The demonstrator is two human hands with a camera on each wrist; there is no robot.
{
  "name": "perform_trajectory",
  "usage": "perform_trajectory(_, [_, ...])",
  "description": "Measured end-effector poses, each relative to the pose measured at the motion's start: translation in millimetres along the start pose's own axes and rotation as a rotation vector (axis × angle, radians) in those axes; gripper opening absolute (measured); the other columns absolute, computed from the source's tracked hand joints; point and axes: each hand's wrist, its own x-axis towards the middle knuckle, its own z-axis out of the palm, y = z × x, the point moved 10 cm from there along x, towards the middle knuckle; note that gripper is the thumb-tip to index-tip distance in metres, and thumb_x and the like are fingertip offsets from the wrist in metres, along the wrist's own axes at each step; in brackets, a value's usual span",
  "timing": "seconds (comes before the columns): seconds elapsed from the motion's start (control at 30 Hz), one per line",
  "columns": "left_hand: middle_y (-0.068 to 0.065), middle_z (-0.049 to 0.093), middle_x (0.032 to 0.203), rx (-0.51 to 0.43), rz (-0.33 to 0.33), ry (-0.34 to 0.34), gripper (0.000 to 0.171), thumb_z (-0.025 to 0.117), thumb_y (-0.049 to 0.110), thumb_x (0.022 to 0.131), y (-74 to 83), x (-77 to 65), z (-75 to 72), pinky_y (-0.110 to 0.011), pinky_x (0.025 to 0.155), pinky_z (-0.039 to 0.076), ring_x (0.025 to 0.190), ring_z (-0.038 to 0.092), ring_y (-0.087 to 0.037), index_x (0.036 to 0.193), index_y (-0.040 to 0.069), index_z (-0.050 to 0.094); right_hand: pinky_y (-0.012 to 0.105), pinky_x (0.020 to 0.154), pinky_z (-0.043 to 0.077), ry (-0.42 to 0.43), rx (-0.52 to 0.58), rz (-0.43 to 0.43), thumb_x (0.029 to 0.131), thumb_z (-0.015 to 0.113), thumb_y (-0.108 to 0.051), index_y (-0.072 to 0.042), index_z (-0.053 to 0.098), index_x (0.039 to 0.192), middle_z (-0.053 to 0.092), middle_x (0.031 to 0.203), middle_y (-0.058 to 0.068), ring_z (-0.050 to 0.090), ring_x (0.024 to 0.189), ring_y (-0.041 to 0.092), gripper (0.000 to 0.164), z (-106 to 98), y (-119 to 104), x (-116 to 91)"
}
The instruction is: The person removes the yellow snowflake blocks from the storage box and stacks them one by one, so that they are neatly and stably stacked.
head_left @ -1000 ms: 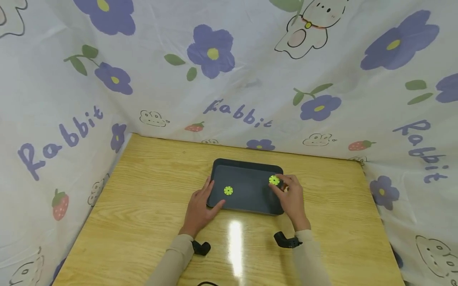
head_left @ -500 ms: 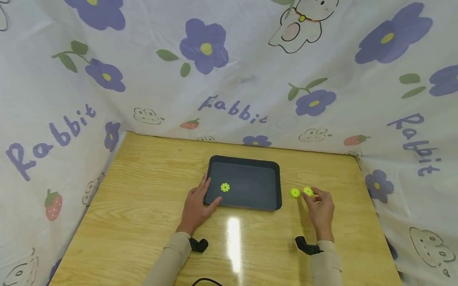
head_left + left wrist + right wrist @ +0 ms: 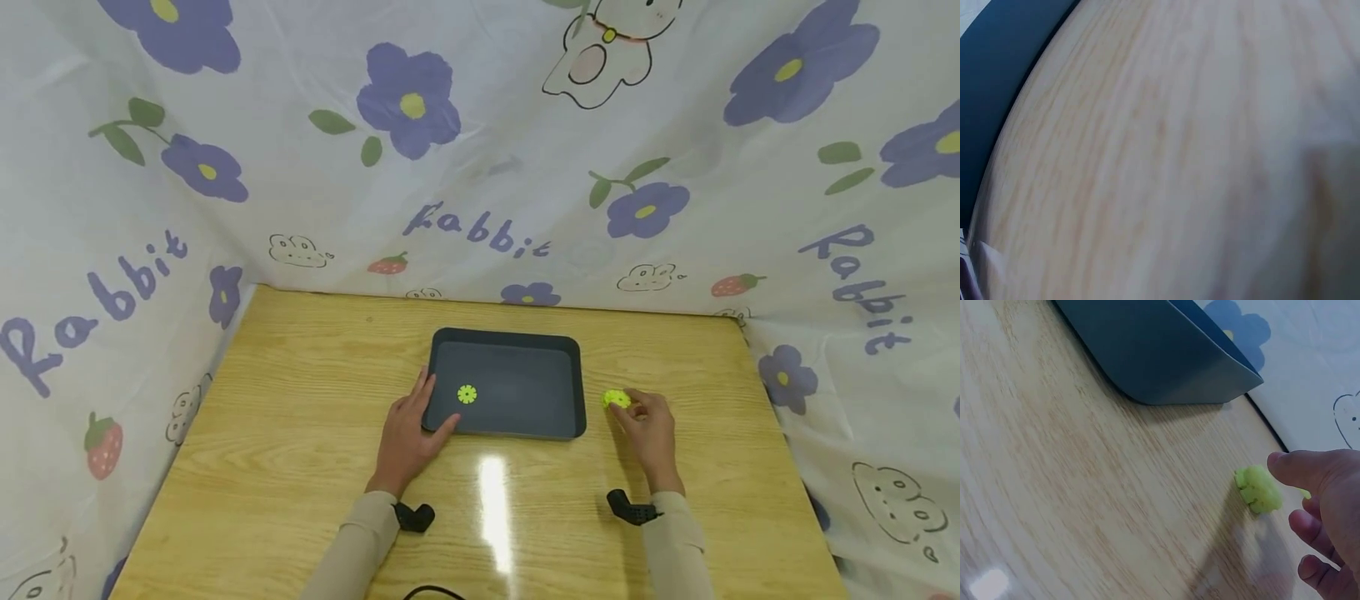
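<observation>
A dark grey tray (image 3: 510, 392) lies on the table, with one flat yellow-green notched disc (image 3: 467, 394) on its floor at the left. My left hand (image 3: 407, 433) rests at the tray's left front corner, fingers straight along the side and thumb at the front edge. Right of the tray, my right hand (image 3: 651, 429) pinches another yellow-green notched disc, mostly hidden behind the thumb. It is beside a yellow-green notched piece (image 3: 1259, 489) on the table in the right wrist view. Whether the two touch is unclear. The left wrist view shows mainly blurred wood and the tray's side (image 3: 1004, 94).
The wooden table (image 3: 315, 358) is backed and flanked by a white cloth (image 3: 480, 167) printed with flowers and rabbits. A black cable (image 3: 433, 590) curves at the front edge. Each wrist carries a black camera mount (image 3: 630, 507).
My right hand has lifted a disc from the tray's right end, swung right past the piece on the table, then come back left to it. The left hand has stayed at the tray.
</observation>
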Motion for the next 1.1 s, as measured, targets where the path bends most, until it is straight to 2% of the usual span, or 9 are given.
perform_trajectory(0.33, [-0.007, 0.029, 0.169, 0.012, 0.000, 0.001, 0.081, 0.070, 0.050, 0.096, -2.6, 1.2, 0.3, -0.055, 0.111, 0.040, 0.137, 0.053, -0.035, 0.158, 0.004, 0.042, 0.032, 0.075, 0.048, -0.033, -0.012, -0.012, 0.099, 0.073, -0.016, 0.006, 0.063, 0.136, 0.058, 0.114, 0.021, 0.057, 0.094, 0.029, 0.045, 5.3, -5.6, 3.2])
perform_trajectory(0.57, [-0.004, 0.025, 0.171, 0.002, -0.030, -0.037, 0.083, 0.069, 0.051, 0.097, -4.1, -0.8, 3.6, -0.054, 0.114, 0.038, 0.141, 0.050, -0.033, 0.161, 0.009, 0.038, 0.027, 0.074, 0.046, -0.042, -0.011, 0.012, 0.098, 0.074, -0.013, 0.007, 0.063, 0.137, 0.057, 0.118, 0.022, 0.057, 0.096, 0.029, 0.045, 9.0, -2.9, 3.4])
perform_trajectory(1.1, [-0.007, 0.026, 0.170, 0.024, -0.022, -0.036, 0.082, 0.068, 0.051, 0.098, -5.9, -0.9, 3.5, -0.054, 0.113, 0.039, 0.140, 0.051, -0.034, 0.161, 0.008, 0.038, 0.024, 0.073, 0.045, -0.047, -0.003, 0.029, 0.099, 0.073, -0.014, 0.006, 0.063, 0.137, 0.055, 0.121, 0.021, 0.056, 0.095, 0.027, 0.044, 15.7, 4.8, 3.2])
